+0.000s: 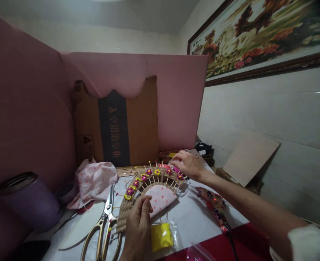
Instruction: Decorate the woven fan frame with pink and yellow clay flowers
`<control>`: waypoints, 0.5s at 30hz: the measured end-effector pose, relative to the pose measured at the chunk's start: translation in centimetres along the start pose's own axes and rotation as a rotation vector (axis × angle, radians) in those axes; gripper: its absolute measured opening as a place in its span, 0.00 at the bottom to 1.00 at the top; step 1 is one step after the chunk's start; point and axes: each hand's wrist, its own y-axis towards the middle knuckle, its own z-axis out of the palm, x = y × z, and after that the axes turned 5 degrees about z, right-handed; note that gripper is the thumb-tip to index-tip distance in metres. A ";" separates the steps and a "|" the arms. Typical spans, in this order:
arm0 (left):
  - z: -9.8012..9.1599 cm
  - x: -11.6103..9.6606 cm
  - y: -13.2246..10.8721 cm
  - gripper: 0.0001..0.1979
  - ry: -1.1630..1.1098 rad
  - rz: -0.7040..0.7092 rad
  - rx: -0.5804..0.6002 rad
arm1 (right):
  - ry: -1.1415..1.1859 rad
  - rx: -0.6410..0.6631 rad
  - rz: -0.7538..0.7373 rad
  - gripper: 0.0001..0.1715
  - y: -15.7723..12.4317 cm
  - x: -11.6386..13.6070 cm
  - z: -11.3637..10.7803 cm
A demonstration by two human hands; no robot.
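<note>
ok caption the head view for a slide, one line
Left hand at a flower-trimmed woven arch, right hand near its right end, scissors and corded tool on either side.

This looks like a home craft corner: a framed horse picture [257, 40] hangs on the tiled wall [257, 108] up and right of the right grip [186, 164]; a corded glue gun [217, 210] and gold-handled scissors [108, 208] flank the left grip [139, 223].

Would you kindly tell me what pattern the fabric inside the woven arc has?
The fabric is pale with pinkish-red dots, seen in the head view.
</note>
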 end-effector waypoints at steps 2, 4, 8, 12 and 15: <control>-0.5 -1.2 0.9 0.12 -0.135 -0.124 -0.005 | 0.038 0.009 -0.009 0.09 2.3 0.2 0.6; -1.2 -2.8 2.2 0.10 -0.263 -0.221 0.005 | 0.075 0.007 -0.007 0.09 4.8 0.5 0.9; -3.4 -5.7 6.1 0.10 -0.242 -0.176 -0.045 | 0.154 -0.033 0.039 0.11 10.4 1.2 0.8; -6.8 -6.8 12.1 0.08 -0.108 -0.051 -0.190 | 0.277 -0.110 0.173 0.24 15.5 2.0 0.9; -9.6 -7.3 17.3 0.07 -0.006 0.019 -0.306 | 0.413 -0.135 0.311 0.36 18.4 2.6 1.9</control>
